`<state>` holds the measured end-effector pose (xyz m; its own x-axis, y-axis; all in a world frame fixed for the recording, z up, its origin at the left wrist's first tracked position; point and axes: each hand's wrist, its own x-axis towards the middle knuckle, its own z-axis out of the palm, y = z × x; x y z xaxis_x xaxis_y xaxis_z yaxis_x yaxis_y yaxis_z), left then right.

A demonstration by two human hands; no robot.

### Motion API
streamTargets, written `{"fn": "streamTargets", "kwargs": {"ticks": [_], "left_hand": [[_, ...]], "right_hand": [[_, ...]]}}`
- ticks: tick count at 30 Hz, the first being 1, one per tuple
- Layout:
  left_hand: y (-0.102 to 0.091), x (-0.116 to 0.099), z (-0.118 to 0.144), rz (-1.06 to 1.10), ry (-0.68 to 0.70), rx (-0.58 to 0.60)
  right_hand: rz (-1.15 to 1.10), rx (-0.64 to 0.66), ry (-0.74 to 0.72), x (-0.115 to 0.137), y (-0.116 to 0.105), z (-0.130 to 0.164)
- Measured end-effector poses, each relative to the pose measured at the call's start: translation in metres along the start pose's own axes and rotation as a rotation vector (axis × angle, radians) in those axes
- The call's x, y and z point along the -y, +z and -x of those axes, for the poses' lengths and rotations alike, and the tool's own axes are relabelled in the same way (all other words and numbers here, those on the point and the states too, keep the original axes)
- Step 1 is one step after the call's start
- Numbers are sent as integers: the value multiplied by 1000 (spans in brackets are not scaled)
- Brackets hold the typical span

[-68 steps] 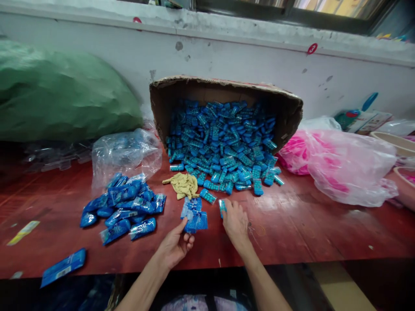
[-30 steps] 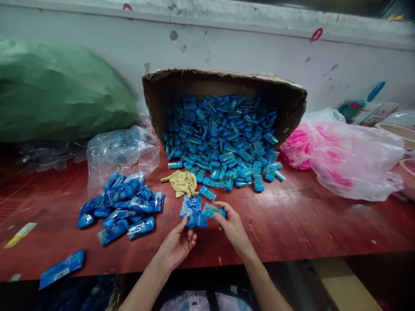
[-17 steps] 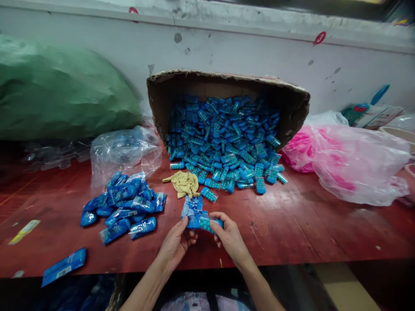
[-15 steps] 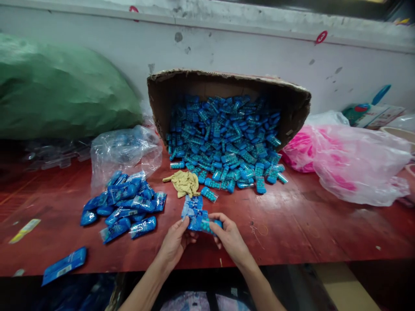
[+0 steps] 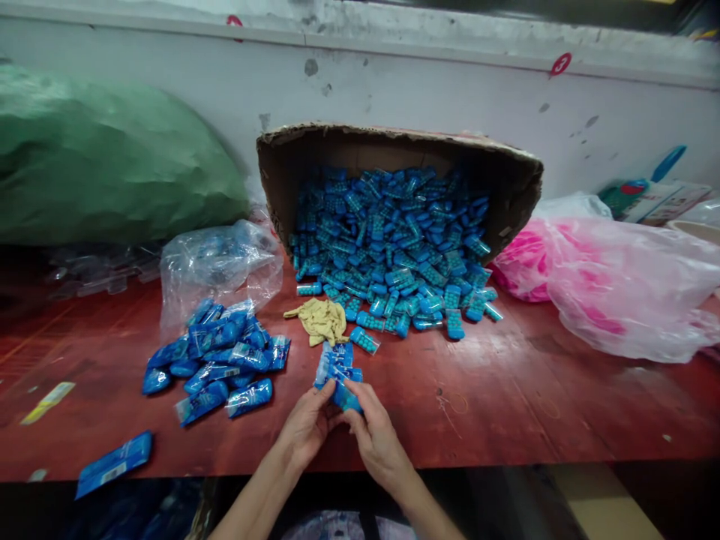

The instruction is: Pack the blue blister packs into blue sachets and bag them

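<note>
My left hand (image 5: 308, 424) and my right hand (image 5: 376, 431) are close together near the table's front edge. Between them is a blue printed wrapper (image 5: 346, 397), its near end pinched by the fingers of both. The small clear case of blue balls seen earlier in the right hand is now mostly hidden by the wrapper and fingers. Just beyond lie more flat blue wrappers (image 5: 331, 360). A crumpled yellow cloth-like piece (image 5: 320, 321) and one loose case of blue balls (image 5: 364, 340) rest behind them.
A tipped cardboard box (image 5: 270, 180) spills many such cases (image 5: 388, 240) onto the red table (image 5: 506, 405). Filled blue packets (image 5: 219, 360) are heaped at left, with a single packet (image 5: 115, 463) on the front edge. Green sack (image 5: 112, 157) and pink-filled plastic bag (image 5: 630, 285) flank the box.
My right hand has moved left, toward my left hand. The case of balls has gone from plain sight into or behind the blue wrapper. The view has shifted slightly.
</note>
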<state>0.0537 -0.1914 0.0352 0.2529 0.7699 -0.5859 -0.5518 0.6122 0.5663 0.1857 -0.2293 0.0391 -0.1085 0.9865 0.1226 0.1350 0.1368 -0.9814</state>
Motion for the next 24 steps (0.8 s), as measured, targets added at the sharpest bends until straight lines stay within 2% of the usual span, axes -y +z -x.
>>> {"fn": "streamTargets", "kwargs": {"ticks": [3, 6, 10, 17, 20, 24], "left_hand": [[-5, -10, 1, -90, -51, 112], [-5, -15, 3, -143, -84, 179], [2, -13, 5, -123, -136, 249], [-1, -16, 2, -98, -208, 430], [-1, -16, 3, -90, -215, 446], [6, -8, 10, -69, -165, 338]], "right_hand": [[-244, 169, 140, 2, -10, -3], [-451, 203, 278, -4, -19, -10], [-472, 170, 295, -10, -23, -18], [-556, 342, 309, -7, -24, -21], [-568, 370, 308, -5, -25, -20], [-549, 315, 274, 0, -25, -17]]}}
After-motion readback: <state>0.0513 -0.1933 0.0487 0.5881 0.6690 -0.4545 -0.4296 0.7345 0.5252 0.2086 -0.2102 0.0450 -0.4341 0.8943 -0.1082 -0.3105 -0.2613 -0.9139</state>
